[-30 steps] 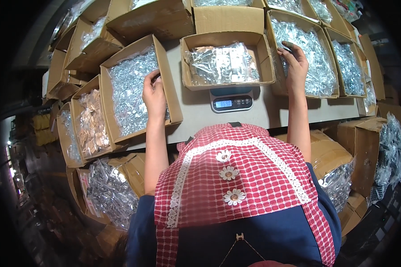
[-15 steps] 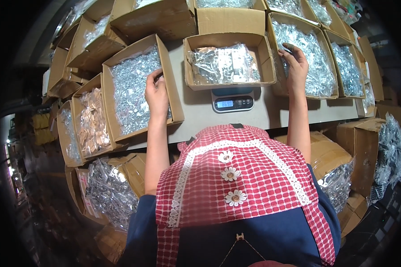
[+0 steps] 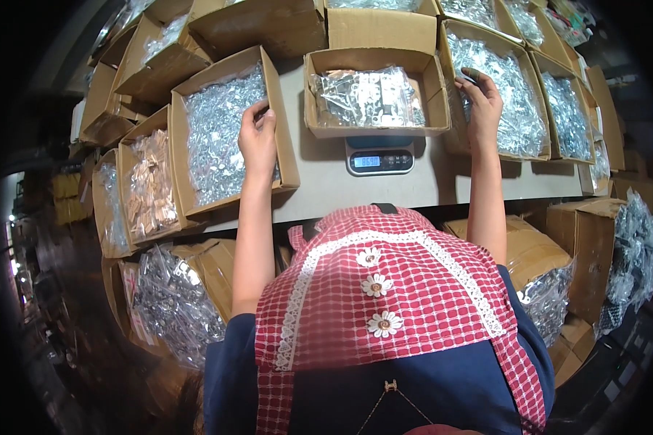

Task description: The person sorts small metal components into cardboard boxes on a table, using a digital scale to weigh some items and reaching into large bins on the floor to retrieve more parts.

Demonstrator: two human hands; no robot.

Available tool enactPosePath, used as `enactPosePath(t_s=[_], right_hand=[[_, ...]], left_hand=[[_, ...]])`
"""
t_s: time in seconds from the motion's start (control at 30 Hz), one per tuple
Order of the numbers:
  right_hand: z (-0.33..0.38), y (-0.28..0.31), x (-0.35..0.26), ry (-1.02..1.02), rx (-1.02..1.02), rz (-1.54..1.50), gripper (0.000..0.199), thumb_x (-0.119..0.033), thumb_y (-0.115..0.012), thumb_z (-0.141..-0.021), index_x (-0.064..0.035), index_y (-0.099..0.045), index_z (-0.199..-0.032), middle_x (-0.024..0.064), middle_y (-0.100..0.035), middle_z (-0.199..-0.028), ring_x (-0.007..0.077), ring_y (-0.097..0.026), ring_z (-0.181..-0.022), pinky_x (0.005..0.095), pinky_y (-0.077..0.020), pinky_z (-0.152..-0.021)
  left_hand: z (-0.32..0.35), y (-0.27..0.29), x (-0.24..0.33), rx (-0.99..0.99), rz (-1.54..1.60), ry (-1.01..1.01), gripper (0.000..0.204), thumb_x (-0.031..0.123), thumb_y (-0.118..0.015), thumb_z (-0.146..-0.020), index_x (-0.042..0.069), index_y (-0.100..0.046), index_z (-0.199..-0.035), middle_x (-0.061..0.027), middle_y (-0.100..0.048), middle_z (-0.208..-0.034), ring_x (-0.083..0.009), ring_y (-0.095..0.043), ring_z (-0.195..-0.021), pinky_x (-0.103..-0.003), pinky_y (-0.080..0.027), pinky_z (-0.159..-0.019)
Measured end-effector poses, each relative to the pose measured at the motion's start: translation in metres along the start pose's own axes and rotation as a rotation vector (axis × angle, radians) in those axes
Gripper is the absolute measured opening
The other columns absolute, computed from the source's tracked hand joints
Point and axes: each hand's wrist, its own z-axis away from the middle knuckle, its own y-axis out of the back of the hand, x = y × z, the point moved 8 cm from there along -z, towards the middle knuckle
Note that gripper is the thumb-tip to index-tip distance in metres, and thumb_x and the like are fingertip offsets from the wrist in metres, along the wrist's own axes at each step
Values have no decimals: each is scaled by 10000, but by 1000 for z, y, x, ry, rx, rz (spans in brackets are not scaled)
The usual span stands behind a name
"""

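Observation:
My left hand [image 3: 258, 138] is over the right side of a cardboard box [image 3: 289, 148], its fingers curled and pressed together beside the wall. Small silvery metal parts [image 3: 221, 138] in clear plastic fill that box. My right hand [image 3: 481, 105] hangs over the left side of another cardboard box [image 3: 451, 134] of bagged shiny parts [image 3: 511, 101]. Its thumb and fingers are bent toward each other; one fingertip looks dark. Whatever either hand pinches is too small to make out. Between them, an open box [image 3: 377, 132] with clear bags of flat metal pieces [image 3: 363, 98] sits on a digital scale [image 3: 379, 159].
At left stands a narrower box of copper-toned pieces [image 3: 151, 181]. More cardboard boxes [image 3: 381, 29] line the back. Below the table [image 3: 319, 188] edge are large boxes with bagged metal parts [image 3: 174, 301] at left and more bags [image 3: 548, 297] at right.
The whole view has shifted slightly. My left hand has moved a little upward along the box wall. My right hand stays in nearly the same place; the scale's box remains put.

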Motion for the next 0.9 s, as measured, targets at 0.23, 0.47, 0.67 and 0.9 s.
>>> enactPosePath(t_s=[0.23, 0.47, 0.67, 0.9], right_hand=[[1, -1, 1, 11, -11, 6, 213, 35, -552, -852, 69, -595, -1058, 129, -658, -958, 176, -648, -872, 273, -509, -824], [1, 1, 4, 40, -28, 13, 220, 30, -548, -862, 65, -590, -1076, 126, -653, -990, 181, -647, -905, 280, -511, -829], [3, 2, 8, 41, -62, -34, 238, 19, -545, -871, 76, -578, -1100, 140, -653, -1001, 184, -651, -908, 278, -516, -826], [7, 0, 5, 32, -80, -33, 233, 25, -532, -874, 69, -582, -1097, 140, -666, -955, 173, -654, -864, 266, -523, -806]], left_hand=[[1, 0, -2, -3, 45, 23, 301, 141, -570, -934, -28, -546, -1182, -159, -632, -1107, -205, -621, -1030, -302, -483, -883], [0, 0, -4, -7, 36, 21, 301, 149, -569, -936, -34, -547, -1175, -152, -631, -1105, -196, -617, -1020, -302, -480, -882], [0, 0, -5, 14, 47, 31, 291, 151, -573, -933, -32, -561, -1159, -145, -639, -1082, -181, -618, -987, -294, -478, -867], [-7, 0, -15, 36, 12, -23, 279, 186, -547, -952, -23, -588, -1132, -126, -646, -1047, -168, -603, -933, -290, -469, -844]])
